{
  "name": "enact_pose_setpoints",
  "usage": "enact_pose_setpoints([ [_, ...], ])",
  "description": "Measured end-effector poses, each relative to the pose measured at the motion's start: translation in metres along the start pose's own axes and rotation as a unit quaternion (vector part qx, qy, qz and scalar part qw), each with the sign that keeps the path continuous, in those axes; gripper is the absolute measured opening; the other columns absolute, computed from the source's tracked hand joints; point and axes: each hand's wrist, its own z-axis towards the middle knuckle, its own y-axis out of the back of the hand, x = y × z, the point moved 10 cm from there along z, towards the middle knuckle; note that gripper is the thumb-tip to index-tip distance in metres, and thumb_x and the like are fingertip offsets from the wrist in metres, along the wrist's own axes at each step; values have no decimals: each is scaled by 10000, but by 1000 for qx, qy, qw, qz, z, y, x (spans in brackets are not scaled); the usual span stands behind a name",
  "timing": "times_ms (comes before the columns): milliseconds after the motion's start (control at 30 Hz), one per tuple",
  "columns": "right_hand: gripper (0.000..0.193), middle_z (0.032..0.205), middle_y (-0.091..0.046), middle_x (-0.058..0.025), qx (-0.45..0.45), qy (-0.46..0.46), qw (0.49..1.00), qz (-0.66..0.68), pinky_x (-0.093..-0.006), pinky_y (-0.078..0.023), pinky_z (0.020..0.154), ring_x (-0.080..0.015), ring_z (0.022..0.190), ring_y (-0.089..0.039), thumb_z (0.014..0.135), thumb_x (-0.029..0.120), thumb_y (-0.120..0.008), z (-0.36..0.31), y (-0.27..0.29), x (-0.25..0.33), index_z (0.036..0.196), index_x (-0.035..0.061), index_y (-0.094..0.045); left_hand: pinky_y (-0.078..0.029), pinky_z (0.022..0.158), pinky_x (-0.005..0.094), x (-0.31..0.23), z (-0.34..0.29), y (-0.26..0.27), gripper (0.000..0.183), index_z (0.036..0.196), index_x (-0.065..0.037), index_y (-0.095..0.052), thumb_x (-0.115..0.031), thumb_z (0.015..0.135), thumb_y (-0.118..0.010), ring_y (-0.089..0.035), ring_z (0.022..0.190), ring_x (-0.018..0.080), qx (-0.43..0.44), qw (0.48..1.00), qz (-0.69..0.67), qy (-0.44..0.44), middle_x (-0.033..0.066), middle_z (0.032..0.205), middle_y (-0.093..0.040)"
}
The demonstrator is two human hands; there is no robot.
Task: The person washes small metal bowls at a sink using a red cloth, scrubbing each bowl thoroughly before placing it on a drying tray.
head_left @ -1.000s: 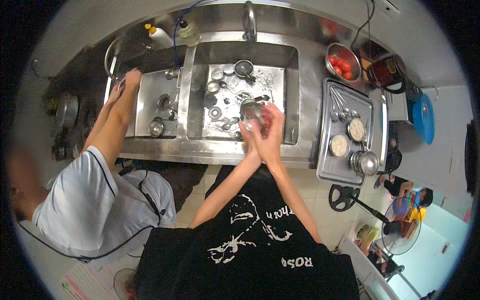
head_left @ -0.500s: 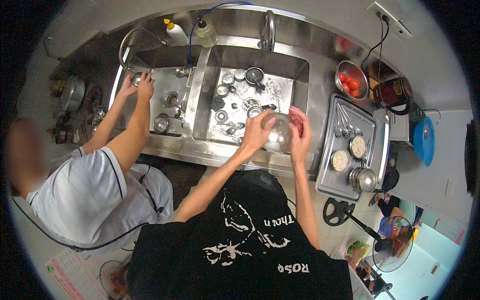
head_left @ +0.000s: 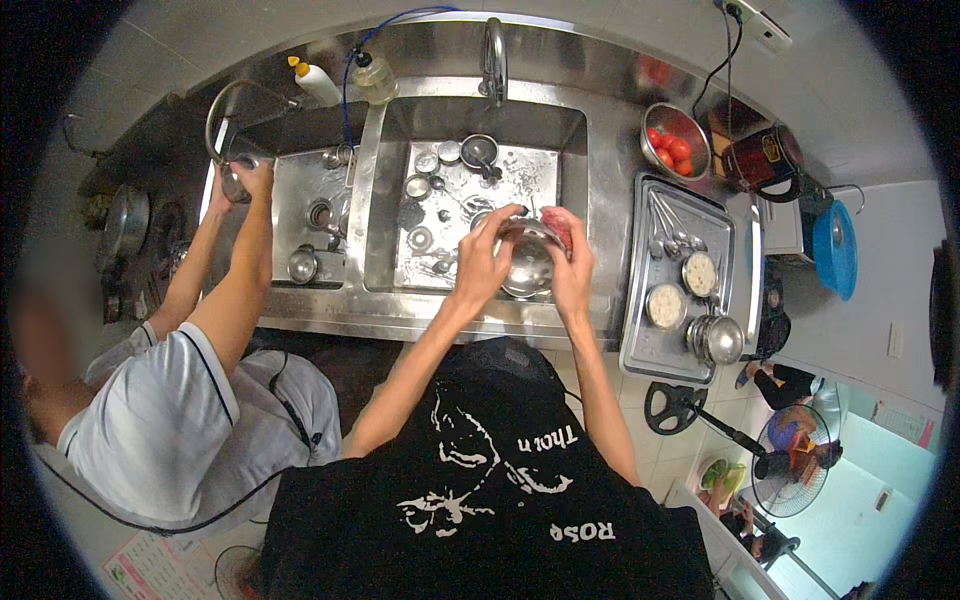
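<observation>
Over the front of the right sink basin [head_left: 375,200], a shiny metal bowl [head_left: 528,265] is held between my two hands. My left hand [head_left: 480,265] grips its left side, fingers curled over the rim. On the opposite side my right hand [head_left: 571,270] is closed round a pink scrubbing pad [head_left: 557,228] pressed against the bowl. Below and beyond lie a dark-handled pan [head_left: 480,152], several small round metal tins [head_left: 417,186] and spoons on the wet basin floor.
A co-worker's hands [head_left: 245,182] hold a metal piece at the left basin. Right of my basin stands a grey tray [head_left: 640,335] with spoons, two white-filled bowls [head_left: 666,306] and stacked metal bowls [head_left: 720,340]. Behind it sits a bowl of tomatoes [head_left: 676,150]. A tap [head_left: 494,65] rises at the back.
The bowl has been tilted between my hands, and its curved side now catches the light. My hands stay on it. The whole view has shifted slightly. The co-worker's hands have turned their metal piece.
</observation>
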Motion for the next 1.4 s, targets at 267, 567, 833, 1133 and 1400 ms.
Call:
enact_pose_setpoints([
  [267,324,1382,-554,-113,-38,253,961,-104,-477,-320,1168,-346,1400,-412,986,70,-531,-46,-50,63,1284,90,-657,-549,679,240,89,-41,-59,257,1186,-74,-635,-257,1032,-541,-666,858,141,-139,722,-570,367,45,1062,-691],
  [567,391,1289,-638,-116,-65,43,992,103,-301,-447,966,-162,1131,-572,1049,225,-539,7,-25,16,1348,-26,-562,-386,405,189,79,-62,-81,296,1195,-118,-623,-313,1051,-454,-619,649,128,10,603,-703,376,36,1033,-701],
  [833,428,1413,-552,-100,-5,-140,969,205,-309,-401,1067,-175,1278,-518,1051,206,-541,-34,-63,-40,1416,-14,-495,-570,800,352,132,-74,-27,404,1292,-82,-529,-378,1083,-351,-662,990,179,-274,715,-510,391,70,1184,-627],
  [1133,321,1288,-609,-118,192,-334,750,538,-404,-437,1066,-233,1171,-583,1049,157,-446,-75,-122,-166,1316,-3,-525,-387,1056,338,124,-89,46,424,1320,20,-532,-221,989,-640,-519,1217,215,-378,863,-201,270,128,1300,-569],
  [1400,503,1457,-511,-187,148,-421,712,542,-426,-430,1123,-351,1341,-494,1009,181,-513,-86,-125,-108,1468,-2,-420,-553,755,325,248,-110,122,299,1291,-63,-535,-206,1028,-537,-647,931,170,-466,754,-285,364,78,1116,-648],
])
